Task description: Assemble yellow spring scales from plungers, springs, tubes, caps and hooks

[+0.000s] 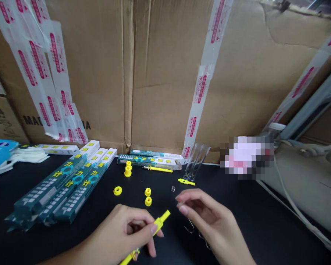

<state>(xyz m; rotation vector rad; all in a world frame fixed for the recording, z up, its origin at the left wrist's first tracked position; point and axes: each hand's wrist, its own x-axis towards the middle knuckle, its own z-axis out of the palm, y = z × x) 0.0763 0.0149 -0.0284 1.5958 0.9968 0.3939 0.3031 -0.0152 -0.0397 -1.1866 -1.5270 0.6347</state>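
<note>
Yellow rod (159,223): slanting above the tabletop (264,228), gripped near one end by the left hand's (131,224) curled fingers and thumb.
Right hand (213,215): fingers closed tip to tip on a small piece (181,203), too blurred to identify.
Rod with piece: seemingly mid-assembly; next move probably calls for steady alignment.

Beyond the left hand (135,228), I see glossy, clear tubes (195,162) at one o'clock, smooth coated-paper cartons (55,180) at ten, and a dull brown cardboard box (165,73) at twelve. The yellow rod (162,222) looks plastic, the bent hook (193,229) shiny wire, the surface (99,244) matt.
</note>
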